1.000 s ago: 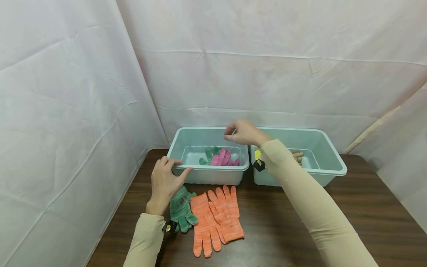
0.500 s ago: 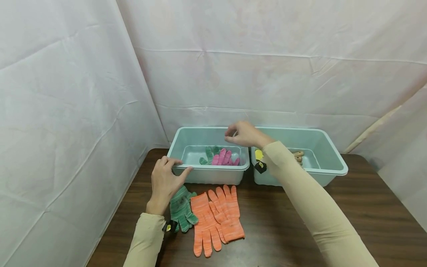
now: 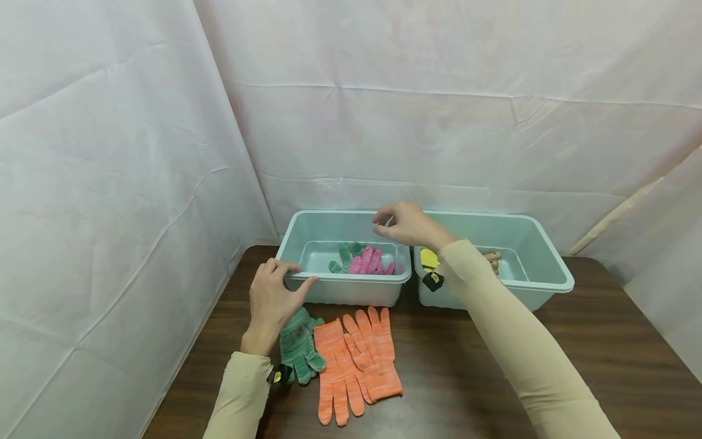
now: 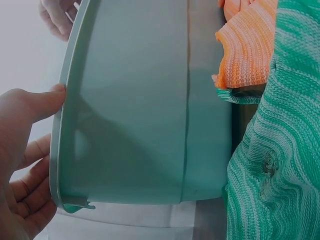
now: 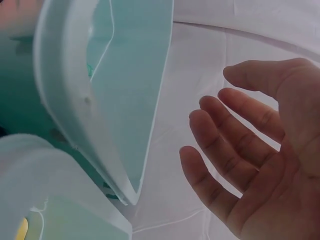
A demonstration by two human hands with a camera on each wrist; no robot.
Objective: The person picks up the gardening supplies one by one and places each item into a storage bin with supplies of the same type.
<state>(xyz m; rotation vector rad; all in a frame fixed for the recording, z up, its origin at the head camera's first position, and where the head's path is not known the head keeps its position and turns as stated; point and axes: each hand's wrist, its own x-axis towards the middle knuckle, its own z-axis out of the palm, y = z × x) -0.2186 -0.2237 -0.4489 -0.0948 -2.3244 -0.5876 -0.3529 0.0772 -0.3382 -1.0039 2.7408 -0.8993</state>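
Observation:
My left hand (image 3: 272,300) holds the front left rim of a pale green plastic bin (image 3: 351,286); in the left wrist view its thumb (image 4: 47,102) lies on the rim and the fingers reach behind it. Inside that bin are a pink glove (image 3: 367,261) and a green glove (image 3: 343,256). Above the bin's right end hovers my right hand (image 3: 408,224), fingers loosely bent around nothing. The right wrist view shows that palm (image 5: 280,195) apart from the bins. In front of the bin lie a green glove (image 3: 298,347) and two overlapping orange gloves (image 3: 333,353).
A second pale green bin (image 3: 540,281) stands close on the right. Wooden-looking handles (image 3: 492,259) and a yellow thing (image 3: 429,258) are in it, partly hidden by my right sleeve. White sheeting (image 3: 439,122) hangs behind and at the left of the dark wooden table (image 3: 455,372).
My right hand has shifted very slightly right and down in the head view. The left hand, the bins and the gloves have stayed in place.

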